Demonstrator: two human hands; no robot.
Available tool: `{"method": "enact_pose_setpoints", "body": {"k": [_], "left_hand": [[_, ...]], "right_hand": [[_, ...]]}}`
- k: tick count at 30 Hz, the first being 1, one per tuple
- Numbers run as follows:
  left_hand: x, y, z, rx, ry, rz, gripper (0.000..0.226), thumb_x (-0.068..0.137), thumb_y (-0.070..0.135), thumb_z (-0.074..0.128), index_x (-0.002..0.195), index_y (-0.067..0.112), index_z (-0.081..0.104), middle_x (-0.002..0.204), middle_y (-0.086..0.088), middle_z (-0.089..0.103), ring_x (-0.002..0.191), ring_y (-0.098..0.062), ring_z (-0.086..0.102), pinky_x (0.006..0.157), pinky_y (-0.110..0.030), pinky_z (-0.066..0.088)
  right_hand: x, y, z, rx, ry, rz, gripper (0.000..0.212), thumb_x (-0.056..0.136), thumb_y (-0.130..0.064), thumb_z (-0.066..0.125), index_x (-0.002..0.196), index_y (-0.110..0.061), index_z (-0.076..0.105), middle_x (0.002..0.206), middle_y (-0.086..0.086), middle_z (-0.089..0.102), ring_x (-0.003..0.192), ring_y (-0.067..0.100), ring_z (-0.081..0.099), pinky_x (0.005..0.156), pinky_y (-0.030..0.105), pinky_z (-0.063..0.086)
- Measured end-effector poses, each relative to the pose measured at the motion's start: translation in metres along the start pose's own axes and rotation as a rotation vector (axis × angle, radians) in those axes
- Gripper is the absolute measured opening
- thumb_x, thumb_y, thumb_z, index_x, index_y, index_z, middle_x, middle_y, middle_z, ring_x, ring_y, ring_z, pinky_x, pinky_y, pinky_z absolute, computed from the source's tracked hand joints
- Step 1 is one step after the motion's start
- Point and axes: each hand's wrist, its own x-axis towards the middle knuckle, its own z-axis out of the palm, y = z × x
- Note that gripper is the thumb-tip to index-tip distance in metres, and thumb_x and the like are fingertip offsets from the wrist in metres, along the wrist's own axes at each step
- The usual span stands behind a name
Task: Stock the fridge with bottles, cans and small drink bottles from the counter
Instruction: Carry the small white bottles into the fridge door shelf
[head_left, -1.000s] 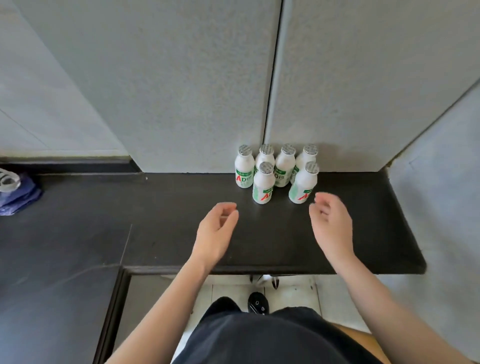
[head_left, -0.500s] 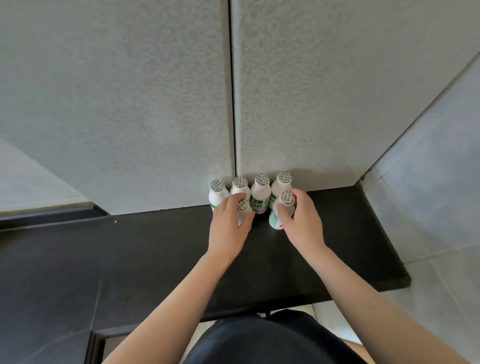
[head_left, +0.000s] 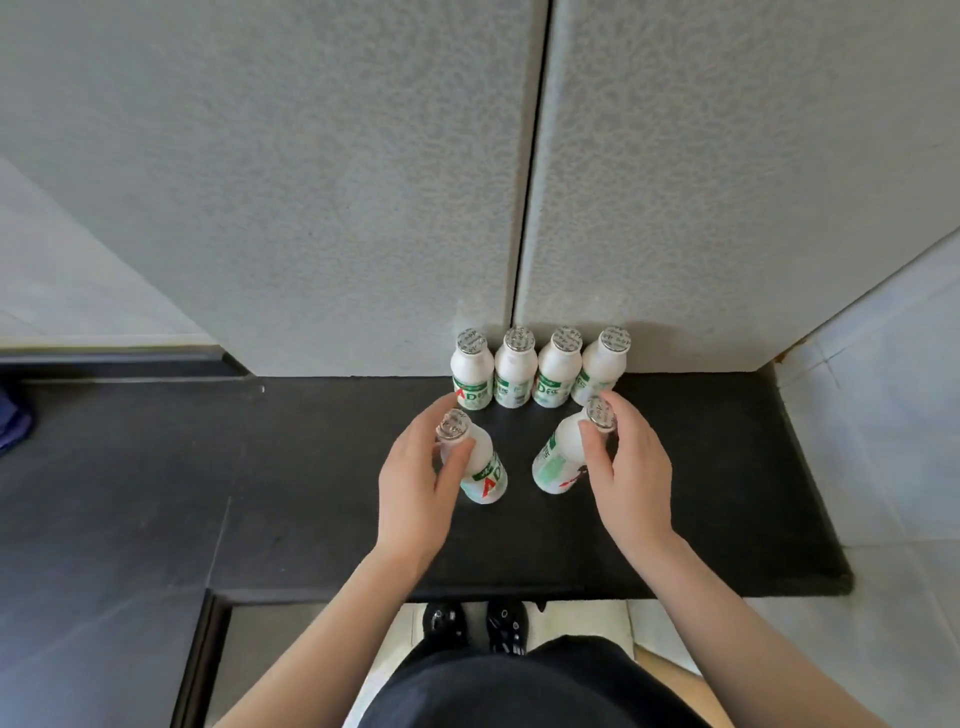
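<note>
The left grip (head_left: 415, 483) is closed round the neck of the left small bottle (head_left: 485, 475), with its fingers curled just under the foil cap. The right grip (head_left: 628, 473) holds the right small bottle (head_left: 558, 457) the same way, near its top. Both bottles are white with green and red labels. They sit just in front of the row of four bottles (head_left: 514, 374), one off its left end and one off its right end, and each tilts its cap outward. I cannot tell whether their bases touch the black counter (head_left: 311, 467). The row stands upright, its bottles side by side, against the grey wall panels (head_left: 363, 182) directly behind it. Below the counter edge, well in front of the row, are two black shoes (head_left: 472, 629).
</note>
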Motion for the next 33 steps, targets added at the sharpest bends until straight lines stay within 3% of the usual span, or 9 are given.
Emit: {"method": "enact_pose_setpoints", "body": {"k": [4, 9, 13, 18, 20, 24, 27, 33], "left_hand": [[-0.034, -0.01, -0.021, -0.06, 0.109, -0.055, 0.043, 0.093, 0.031, 0.053, 0.122, 0.062, 0.043, 0.117, 0.033, 0.053, 0.108, -0.008, 0.06, 0.087, -0.028, 0.053], [-0.081, -0.028, -0.046, -0.098, 0.33, -0.207, 0.048, 0.092, 0.01, 0.059, 0.121, 0.048, 0.051, 0.111, 0.03, 0.059, 0.102, 0.0, 0.06, 0.083, -0.011, 0.048], [-0.129, -0.038, -0.066, -0.076, 0.495, -0.294, 0.042, 0.09, 0.022, 0.058, 0.121, 0.049, 0.052, 0.112, 0.023, 0.061, 0.093, -0.004, 0.063, 0.082, -0.017, 0.051], [-0.191, -0.047, -0.086, -0.074, 0.672, -0.426, 0.036, 0.09, 0.03, 0.058, 0.121, 0.048, 0.052, 0.112, 0.028, 0.061, 0.093, -0.001, 0.063, 0.077, -0.011, 0.049], [-0.217, -0.048, -0.093, -0.098, 0.742, -0.469, 0.035, 0.088, 0.035, 0.056, 0.12, 0.049, 0.052, 0.114, 0.025, 0.061, 0.099, 0.0, 0.062, 0.079, -0.011, 0.049], [-0.272, -0.045, -0.104, -0.138, 0.829, -0.526, 0.039, 0.089, 0.026, 0.058, 0.119, 0.051, 0.051, 0.112, 0.032, 0.061, 0.102, 0.005, 0.06, 0.078, -0.009, 0.049], [-0.322, -0.043, -0.112, -0.14, 0.909, -0.547, 0.044, 0.091, 0.016, 0.06, 0.117, 0.051, 0.052, 0.108, 0.038, 0.059, 0.1, 0.008, 0.058, 0.077, -0.008, 0.048], [-0.465, -0.03, -0.131, -0.187, 1.039, -0.527, 0.046, 0.09, 0.008, 0.061, 0.115, 0.047, 0.057, 0.106, 0.028, 0.064, 0.097, 0.0, 0.061, 0.076, -0.012, 0.05]], "right_hand": [[-0.015, -0.024, 0.005, 0.124, -0.078, -0.036, 0.05, 0.091, -0.039, 0.044, 0.124, -0.004, 0.056, 0.115, 0.007, 0.065, 0.106, 0.017, 0.061, 0.087, 0.022, 0.044], [-0.027, -0.05, 0.024, 0.181, -0.247, -0.275, 0.043, 0.094, -0.032, 0.046, 0.122, -0.002, 0.057, 0.109, 0.007, 0.066, 0.1, 0.012, 0.058, 0.087, 0.014, 0.04], [-0.043, -0.073, 0.05, 0.275, -0.391, -0.462, 0.04, 0.094, -0.027, 0.046, 0.122, -0.001, 0.057, 0.101, 0.009, 0.065, 0.091, 0.021, 0.062, 0.08, 0.026, 0.048], [-0.073, -0.108, 0.08, 0.365, -0.515, -0.644, 0.036, 0.095, -0.021, 0.047, 0.121, 0.001, 0.058, 0.1, 0.011, 0.066, 0.09, 0.021, 0.062, 0.082, 0.02, 0.044], [-0.091, -0.121, 0.084, 0.398, -0.556, -0.688, 0.035, 0.095, -0.019, 0.048, 0.121, 0.001, 0.059, 0.101, 0.011, 0.067, 0.09, 0.023, 0.063, 0.082, 0.025, 0.047], [-0.137, -0.145, 0.082, 0.431, -0.652, -0.786, 0.034, 0.094, -0.02, 0.049, 0.118, 0.0, 0.061, 0.102, 0.011, 0.067, 0.091, 0.024, 0.063, 0.082, 0.032, 0.051], [-0.185, -0.16, 0.073, 0.454, -0.744, -0.806, 0.036, 0.093, -0.026, 0.048, 0.119, -0.004, 0.062, 0.103, 0.007, 0.067, 0.094, 0.017, 0.061, 0.087, 0.025, 0.047], [-0.316, -0.18, 0.042, 0.484, -0.869, -0.832, 0.033, 0.091, -0.022, 0.054, 0.12, -0.009, 0.062, 0.105, -0.008, 0.06, 0.096, 0.004, 0.056, 0.087, 0.014, 0.042]]}}
